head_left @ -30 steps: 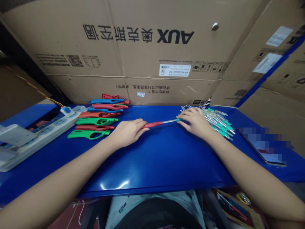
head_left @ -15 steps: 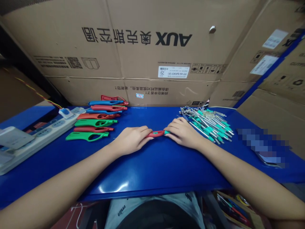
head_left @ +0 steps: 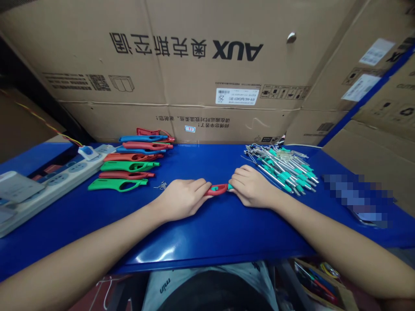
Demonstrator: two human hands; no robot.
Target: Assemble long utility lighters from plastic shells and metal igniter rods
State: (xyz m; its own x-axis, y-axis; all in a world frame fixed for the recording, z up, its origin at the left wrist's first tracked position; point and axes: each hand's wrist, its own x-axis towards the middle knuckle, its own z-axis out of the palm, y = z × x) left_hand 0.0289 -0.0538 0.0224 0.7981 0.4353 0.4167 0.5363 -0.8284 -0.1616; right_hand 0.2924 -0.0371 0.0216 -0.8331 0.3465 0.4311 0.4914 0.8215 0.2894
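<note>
Gripping the red handle [head_left: 218, 189], my left hand [head_left: 182, 199] seemingly steadies it; my right [head_left: 251, 188], at three o'clock, pinches its green-collared end.

Red casing [head_left: 222, 189] (green part [head_left: 214, 188] within), its left end in the left hand [head_left: 181, 198]; right hand [head_left: 252, 186] closed on green piece [head_left: 230, 187] at its right end; 1 power strip [head_left: 73, 170], farther left.

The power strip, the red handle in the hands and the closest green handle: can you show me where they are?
Power strip [head_left: 67, 173]: head view, on its top face between sockets.
Red handle [head_left: 211, 192]: head view, on its lower edge.
Green handle [head_left: 101, 185]: head view, on its wide end.
</note>
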